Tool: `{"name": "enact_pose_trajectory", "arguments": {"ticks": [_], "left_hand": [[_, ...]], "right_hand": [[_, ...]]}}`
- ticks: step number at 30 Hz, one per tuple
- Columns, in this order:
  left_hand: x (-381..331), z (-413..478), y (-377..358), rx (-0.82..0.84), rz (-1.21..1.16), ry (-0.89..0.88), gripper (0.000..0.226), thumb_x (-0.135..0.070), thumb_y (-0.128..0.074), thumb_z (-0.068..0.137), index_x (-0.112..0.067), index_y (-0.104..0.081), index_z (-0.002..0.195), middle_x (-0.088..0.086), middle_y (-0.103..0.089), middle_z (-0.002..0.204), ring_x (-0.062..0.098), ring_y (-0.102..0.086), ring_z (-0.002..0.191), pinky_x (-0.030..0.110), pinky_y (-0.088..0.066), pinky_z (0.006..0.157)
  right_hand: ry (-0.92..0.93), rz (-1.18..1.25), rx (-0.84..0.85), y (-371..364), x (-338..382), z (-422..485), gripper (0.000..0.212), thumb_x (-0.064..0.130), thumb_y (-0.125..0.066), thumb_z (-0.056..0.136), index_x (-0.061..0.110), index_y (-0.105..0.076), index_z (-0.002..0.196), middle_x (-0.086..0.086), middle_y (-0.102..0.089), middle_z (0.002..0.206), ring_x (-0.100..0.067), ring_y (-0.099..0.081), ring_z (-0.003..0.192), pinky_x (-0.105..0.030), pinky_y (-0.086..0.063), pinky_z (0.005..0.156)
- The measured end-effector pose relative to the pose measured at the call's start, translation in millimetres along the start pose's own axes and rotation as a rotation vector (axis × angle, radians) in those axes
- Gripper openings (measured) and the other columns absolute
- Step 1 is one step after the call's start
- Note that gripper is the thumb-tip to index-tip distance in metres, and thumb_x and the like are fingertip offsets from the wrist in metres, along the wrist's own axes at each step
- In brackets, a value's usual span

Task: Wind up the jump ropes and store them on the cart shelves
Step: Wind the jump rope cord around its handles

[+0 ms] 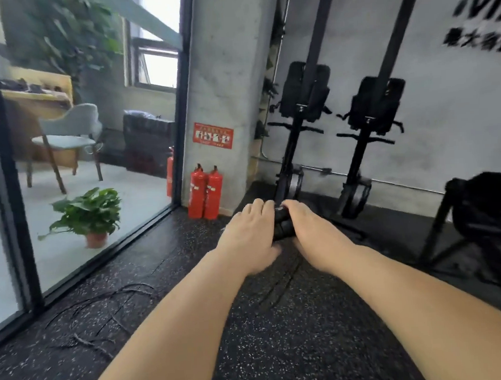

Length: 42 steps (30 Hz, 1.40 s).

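Both my arms reach forward over the black speckled floor. My left hand (247,236) and my right hand (312,230) meet at the middle of the view, and both grip the black jump rope handles (283,227) held side by side between them. A thin black rope (280,287) trails from the hands down over the floor beneath my arms. Another black jump rope (110,310) lies loose in loops on the floor at the left, near the glass wall. The picture is blurred. No cart is in view.
Two red fire extinguishers (204,192) stand at the foot of a concrete pillar (223,75). A glass wall (78,199) runs along the left, with a potted plant (89,215) behind it. Two upright rowing machines (326,113) lean on the back wall. Black equipment (482,212) stands at right.
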<state>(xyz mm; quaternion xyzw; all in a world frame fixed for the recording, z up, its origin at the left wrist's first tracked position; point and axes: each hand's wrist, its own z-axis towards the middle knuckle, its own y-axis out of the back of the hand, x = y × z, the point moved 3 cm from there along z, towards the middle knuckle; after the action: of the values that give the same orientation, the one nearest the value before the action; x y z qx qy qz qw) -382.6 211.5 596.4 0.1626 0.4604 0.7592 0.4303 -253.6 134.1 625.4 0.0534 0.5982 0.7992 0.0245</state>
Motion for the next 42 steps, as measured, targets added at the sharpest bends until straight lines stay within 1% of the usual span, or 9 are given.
{"name": "enact_pose_trajectory", "arguments": {"ticks": [3, 9, 17, 21, 28, 32, 36, 38, 42], "left_hand": [[-69, 14, 32, -0.047, 0.004, -0.058, 0.091, -0.042, -0.075, 0.090, -0.010, -0.026, 0.160, 0.007, -0.048, 0.147, 0.030, -0.048, 0.135, 0.044, -0.046, 0.112], [-194, 33, 71, -0.158, 0.073, -0.188, 0.078, -0.040, -0.070, 0.090, -0.013, -0.034, 0.154, 0.006, -0.049, 0.141, 0.029, -0.049, 0.129, 0.044, -0.044, 0.108], [-286, 37, 57, -0.142, 0.222, -0.245, 0.078, -0.044, -0.070, 0.091, -0.008, -0.035, 0.151, 0.009, -0.053, 0.133, 0.030, -0.056, 0.118, 0.043, -0.051, 0.094], [-297, 25, 5, -0.082, 0.277, -0.222, 0.070, -0.040, -0.072, 0.094, -0.007, -0.040, 0.147, 0.008, -0.057, 0.127, 0.028, -0.060, 0.112, 0.040, -0.053, 0.085], [-282, -18, -104, 0.078, 0.227, -0.224, 0.055, -0.034, -0.068, 0.096, -0.013, -0.043, 0.140, 0.004, -0.056, 0.123, 0.025, -0.057, 0.109, 0.039, -0.048, 0.087], [-266, -40, -151, 0.142, 0.150, -0.163, 0.065, -0.045, -0.072, 0.091, -0.019, -0.042, 0.143, 0.000, -0.054, 0.126, 0.026, -0.055, 0.113, 0.043, -0.045, 0.095], [-253, -53, -196, 0.279, 0.137, -0.082, 0.073, -0.052, -0.068, 0.094, -0.028, -0.031, 0.153, 0.003, -0.053, 0.132, 0.030, -0.055, 0.120, 0.050, -0.042, 0.107], [-250, -46, -213, 0.350, 0.123, -0.077, 0.077, -0.052, -0.067, 0.096, -0.027, -0.026, 0.157, 0.004, -0.053, 0.137, 0.030, -0.056, 0.123, 0.049, -0.045, 0.105], [-245, -29, -227, 0.339, 0.092, -0.050, 0.078, -0.054, -0.067, 0.096, -0.022, -0.027, 0.155, 0.002, -0.056, 0.133, 0.028, -0.061, 0.116, 0.044, -0.051, 0.094]], "right_hand": [[-0.002, -0.010, -0.095, 56, -35, -45, 0.070, 0.008, -0.058, 0.099, 0.024, -0.023, 0.158, -0.011, -0.040, 0.152, -0.037, -0.066, 0.104, -0.051, -0.054, 0.089], [-0.073, -0.073, -0.321, 128, -107, -120, 0.070, 0.011, -0.063, 0.099, 0.023, -0.026, 0.158, -0.009, -0.045, 0.152, -0.038, -0.069, 0.100, -0.047, -0.055, 0.076], [-0.146, -0.082, -0.394, 131, -177, -182, 0.076, 0.005, -0.066, 0.094, 0.016, -0.031, 0.161, -0.008, -0.051, 0.151, -0.035, -0.066, 0.113, -0.041, -0.051, 0.080], [-0.233, -0.044, -0.363, 81, -196, -202, 0.081, -0.002, -0.065, 0.090, 0.011, -0.030, 0.162, -0.011, -0.050, 0.150, -0.037, -0.067, 0.108, -0.044, -0.054, 0.078], [-0.306, -0.080, -0.194, -25, -209, -229, 0.067, 0.009, -0.054, 0.098, 0.013, -0.031, 0.161, -0.006, -0.052, 0.138, -0.030, -0.064, 0.112, -0.043, -0.053, 0.084], [-0.338, 0.069, -0.101, -74, -218, -236, 0.071, 0.013, -0.058, 0.098, 0.026, -0.029, 0.161, 0.001, -0.050, 0.142, -0.026, -0.065, 0.109, -0.041, -0.053, 0.083], [-0.354, 0.194, 0.039, -118, -232, -240, 0.077, 0.013, -0.063, 0.095, 0.033, -0.029, 0.161, 0.005, -0.051, 0.153, -0.027, -0.065, 0.118, -0.044, -0.054, 0.093], [-0.358, 0.198, 0.089, -128, -242, -229, 0.074, 0.011, -0.059, 0.093, 0.036, -0.031, 0.157, 0.003, -0.057, 0.148, -0.030, -0.067, 0.114, -0.047, -0.055, 0.091], [-0.352, 0.185, 0.101, -135, -255, -209, 0.072, 0.010, -0.059, 0.095, 0.038, -0.032, 0.155, 0.004, -0.061, 0.142, -0.030, -0.067, 0.109, -0.047, -0.055, 0.089]]}}
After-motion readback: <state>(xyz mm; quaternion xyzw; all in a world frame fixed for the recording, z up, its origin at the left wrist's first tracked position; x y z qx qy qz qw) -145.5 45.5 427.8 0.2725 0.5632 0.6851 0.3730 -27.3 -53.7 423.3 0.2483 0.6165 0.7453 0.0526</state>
